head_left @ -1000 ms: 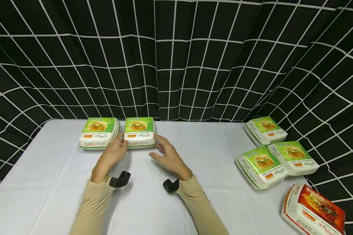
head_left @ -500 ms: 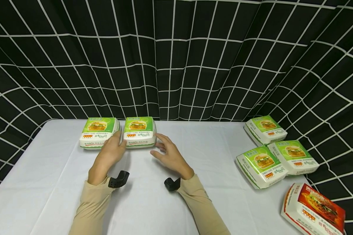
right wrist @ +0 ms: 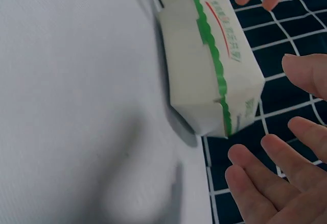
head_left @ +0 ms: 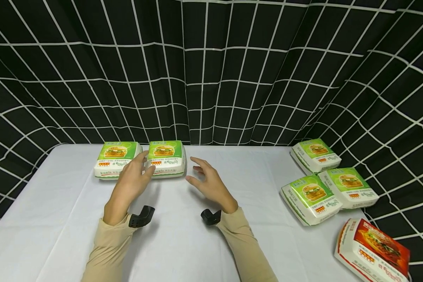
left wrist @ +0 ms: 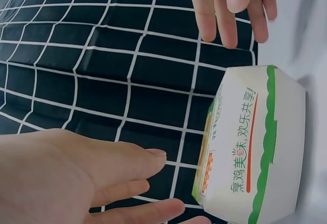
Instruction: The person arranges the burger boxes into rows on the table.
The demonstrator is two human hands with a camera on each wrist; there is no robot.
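Two green-and-white burger boxes stand side by side at the table's back edge: the left burger box and the right burger box. My left hand is over the gap in front of them, overlapping the left box's corner, with its fingers extended and thumb apart. To the right of the right box, my right hand hovers with spread, loosely bent fingers and a gap between fingertips and box. Nothing is held in either hand. In the left wrist view the right box's white front sits between both hands.
On the right side of the white tablecloth lie three more green burger boxes close together. A red burger box lies nearer the front right corner. Black grid-patterned cloth rises behind the table and along its sides.
Both hands have come away from the right burger box: the right hand moved right, and the left hand lifted slightly to the left. The two back boxes stay nearly in place.
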